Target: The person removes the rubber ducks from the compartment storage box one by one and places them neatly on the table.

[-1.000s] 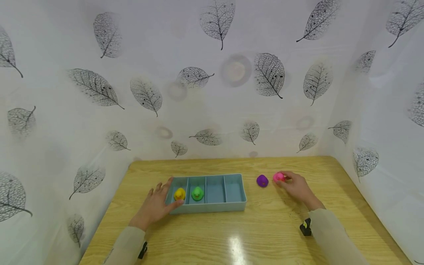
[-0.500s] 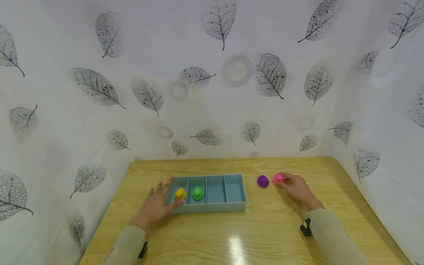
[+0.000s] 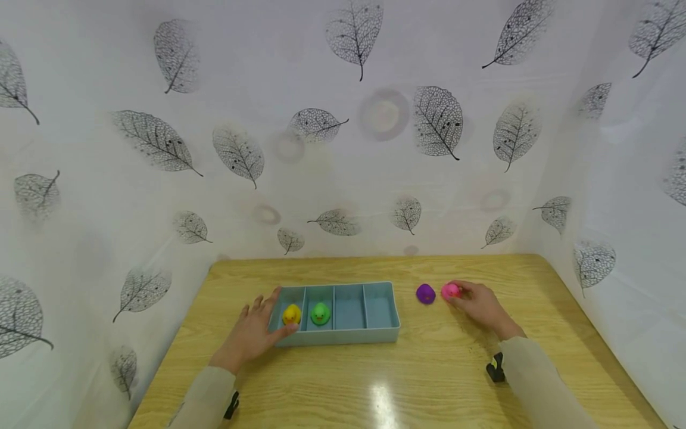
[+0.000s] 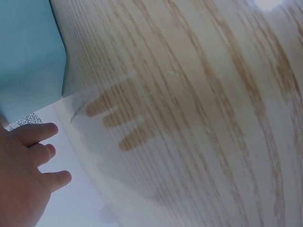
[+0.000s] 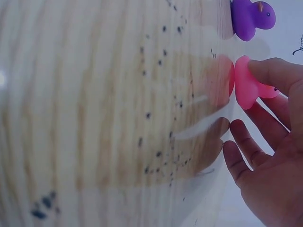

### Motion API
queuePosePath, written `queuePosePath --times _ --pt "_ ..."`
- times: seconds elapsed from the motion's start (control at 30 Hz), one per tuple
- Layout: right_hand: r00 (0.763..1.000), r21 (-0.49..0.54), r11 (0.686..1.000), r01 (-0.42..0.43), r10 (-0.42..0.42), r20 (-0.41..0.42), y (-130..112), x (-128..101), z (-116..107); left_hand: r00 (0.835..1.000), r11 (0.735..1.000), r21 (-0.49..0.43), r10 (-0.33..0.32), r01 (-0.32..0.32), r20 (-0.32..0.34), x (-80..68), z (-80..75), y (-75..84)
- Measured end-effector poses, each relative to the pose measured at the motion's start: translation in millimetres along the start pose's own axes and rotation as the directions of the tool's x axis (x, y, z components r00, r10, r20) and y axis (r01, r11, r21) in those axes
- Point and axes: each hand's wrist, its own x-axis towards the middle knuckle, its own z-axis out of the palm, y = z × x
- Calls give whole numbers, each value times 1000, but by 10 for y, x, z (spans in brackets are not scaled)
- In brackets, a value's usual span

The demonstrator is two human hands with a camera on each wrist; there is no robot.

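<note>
A pale blue tray (image 3: 343, 338) with several compartments lies on the table. My left hand (image 3: 249, 333) holds its left end, thumb at the front rim and index finger by the back corner, other fingers spread. A yellow rubber duck (image 3: 292, 313) sits in the leftmost compartment, a green rubber duck (image 3: 320, 313) in the one beside it. Right of the tray, my right hand (image 3: 482, 305) pinches a pink rubber duck (image 5: 246, 85) between thumb and fingers; it is at the tabletop. A purple rubber duck (image 3: 426, 294) stands just left of it.
The wooden table (image 3: 332, 381) has rounded back corners. A white leaf-print curtain (image 3: 343, 179) hangs behind it and along both sides. Small dark specks (image 5: 147, 115) mark the tabletop near my right hand. A black device (image 3: 495, 367) is strapped at the right wrist.
Both hands stay in place, the left on the tray and the right on the pink duck. The view shifts very slightly; the ducks and tray have not visibly moved.
</note>
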Motion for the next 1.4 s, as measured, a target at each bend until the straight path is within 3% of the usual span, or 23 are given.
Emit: queuePosePath --times 0.93,1.23,1.4 --pt "1000 -2 1000 22 -22 -7 79 58 33 1000 1000 -13 -12 12 -4 -13 -12 26" --pt "999 18 999 -37 37 27 -35 43 -26 1000 1000 7 12 -12 -25 -9 -4 15" --pt "1000 2 1000 -6 6 -13 -164 68 -60 999 1000 8 17 -16 -35 -17 -20 27"
